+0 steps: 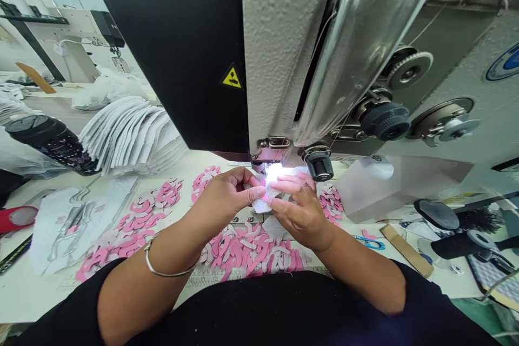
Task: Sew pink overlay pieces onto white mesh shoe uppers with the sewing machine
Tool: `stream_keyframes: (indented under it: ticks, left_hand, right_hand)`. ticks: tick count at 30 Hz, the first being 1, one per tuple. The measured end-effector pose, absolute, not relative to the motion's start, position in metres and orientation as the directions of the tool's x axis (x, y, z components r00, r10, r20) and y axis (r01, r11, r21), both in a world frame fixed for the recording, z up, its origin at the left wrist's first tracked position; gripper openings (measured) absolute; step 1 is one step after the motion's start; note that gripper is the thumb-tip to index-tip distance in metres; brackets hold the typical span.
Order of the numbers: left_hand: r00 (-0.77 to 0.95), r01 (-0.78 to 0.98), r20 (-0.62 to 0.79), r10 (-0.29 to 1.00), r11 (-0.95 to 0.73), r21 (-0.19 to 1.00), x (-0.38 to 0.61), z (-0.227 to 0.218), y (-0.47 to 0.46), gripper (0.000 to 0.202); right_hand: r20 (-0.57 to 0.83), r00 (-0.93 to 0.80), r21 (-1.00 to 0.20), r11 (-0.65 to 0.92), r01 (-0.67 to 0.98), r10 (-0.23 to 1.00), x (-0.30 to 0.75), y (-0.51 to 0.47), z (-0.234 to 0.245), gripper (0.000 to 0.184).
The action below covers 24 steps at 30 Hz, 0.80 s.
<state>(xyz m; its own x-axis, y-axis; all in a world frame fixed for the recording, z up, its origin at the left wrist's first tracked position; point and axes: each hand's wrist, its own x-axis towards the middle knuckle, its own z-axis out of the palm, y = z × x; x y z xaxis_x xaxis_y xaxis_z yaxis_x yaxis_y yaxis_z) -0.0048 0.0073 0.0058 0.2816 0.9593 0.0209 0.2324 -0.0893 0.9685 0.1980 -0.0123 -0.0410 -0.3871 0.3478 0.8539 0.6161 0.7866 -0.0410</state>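
Note:
Under the head of a sewing machine (279,54), both my hands hold a small light-grey fabric piece (263,205) with a bit of pink on it. My left hand (239,189) pinches its left edge between thumb and fingers. On the other side my right hand (298,205) grips it, thumb below and fingers across the top. A bright lamp glares on the cloth, and the needle area is partly hidden by my fingers. Just below my hands lies a heap of curved pink and grey fabric cutouts (251,248).
More pink cutouts (138,221) spread to the left, near a white sheet (68,227). A fanned stack of white fabric pieces (133,132) and a dark bottle (52,140) stand behind. To the right are blue thread snips (370,242), a brown strip (406,251) and a black thread spool (462,246).

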Motion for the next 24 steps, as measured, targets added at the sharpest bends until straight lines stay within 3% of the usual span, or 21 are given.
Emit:
stream_keyframes:
  ticks: [6, 24]
  left_hand:
    - [0.268, -0.019, -0.002, 0.963, 0.007, 1.0, 0.001, 0.004, 0.001, 0.025]
    - [0.263, -0.085, -0.082, 0.961, 0.107, 0.991, 0.01, 0.012, 0.003, 0.026]
  right_hand:
    - [0.856, -0.381, -0.053, 0.792, 0.608, 0.35, 0.2, -0.013, -0.043, 0.024]
    - [0.849, -0.371, -0.113, 0.816, 0.567, 0.376, 0.203, -0.01, -0.038, 0.025]
